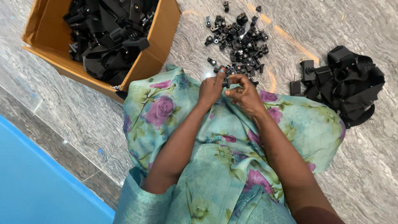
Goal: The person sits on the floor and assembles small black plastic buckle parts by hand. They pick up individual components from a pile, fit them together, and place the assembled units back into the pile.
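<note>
Right between both hands sits a small black part point(226, 82), pinched by the left hand point(212, 88) and the right hand point(244, 94) above the floral lap, just short of the heap of black fittings point(240, 41) on the floor.

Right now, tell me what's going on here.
A person sits on a grey marble floor in a floral teal garment, both hands over the lap. The left hand and right hand together hold a small black plastic part. Just ahead lies a scattered pile of similar small black parts. A cardboard box of black straps sits to the left, a heap of strapped pieces to the right.
</note>
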